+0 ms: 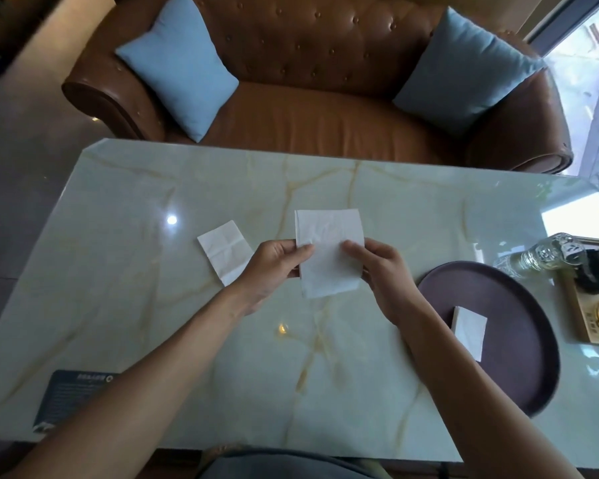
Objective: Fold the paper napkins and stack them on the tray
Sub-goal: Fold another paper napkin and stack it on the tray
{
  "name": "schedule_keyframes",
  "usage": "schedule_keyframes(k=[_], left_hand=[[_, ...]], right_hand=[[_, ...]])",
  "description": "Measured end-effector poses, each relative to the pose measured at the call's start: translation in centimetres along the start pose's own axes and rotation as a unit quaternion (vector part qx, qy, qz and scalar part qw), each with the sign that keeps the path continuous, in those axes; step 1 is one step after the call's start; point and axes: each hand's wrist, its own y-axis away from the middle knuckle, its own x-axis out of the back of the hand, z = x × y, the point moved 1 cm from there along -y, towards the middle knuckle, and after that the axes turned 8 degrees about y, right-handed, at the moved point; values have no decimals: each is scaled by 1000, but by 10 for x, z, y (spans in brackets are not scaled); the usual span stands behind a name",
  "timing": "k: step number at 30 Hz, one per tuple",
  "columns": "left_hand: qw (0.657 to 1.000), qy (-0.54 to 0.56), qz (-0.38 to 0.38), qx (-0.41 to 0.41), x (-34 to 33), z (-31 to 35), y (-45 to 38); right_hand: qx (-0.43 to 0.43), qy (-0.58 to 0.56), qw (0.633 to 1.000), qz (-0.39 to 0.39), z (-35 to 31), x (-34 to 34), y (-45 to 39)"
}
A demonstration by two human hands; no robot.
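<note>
Above the middle of the marble table, both hands hold one white paper napkin. My left hand pinches its left edge and my right hand grips its right edge. A second white napkin, creased into quarters, lies flat on the table just left of my left hand. A round dark brown tray sits at the right, and a small folded stack of napkins rests on it, partly behind my right forearm.
A glass bottle lies beyond the tray beside a wooden box holding dark items at the right edge. A dark card lies at the near left corner. A brown leather sofa with two blue cushions stands behind the table.
</note>
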Motion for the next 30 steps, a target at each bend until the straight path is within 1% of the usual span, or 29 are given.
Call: schedule_keyframes(k=[3,5,8,11,14,20,25,30], left_hand=[[1000,7,17,-25,-2,5,1],[1000,13,11,-27,-5,7,1],[1000,-4,-6,-20,-11,8,1],[999,-27,7,-21,-16,8,1],[999,-30,11,-31,-17,11,1],[998,-41,-43,-30,-15,22,4],[999,-26,-30,-19,-12,27,2],[999,5,-44,-11,-8,29,-1]], right_hand=[[9,-6,1000,16,-1,11,-2],[6,-3,1000,18,-1,15,-2],[10,4,1000,-4,-2,18,1],[17,13,1000,-22,-3,19,2],[14,4,1000,-18,-4,20,1],[4,-45,999,-23,-9,16,-1],[-35,-76,996,-2,-14,14,-2],[-44,-88,995,-28,-17,13,-1]])
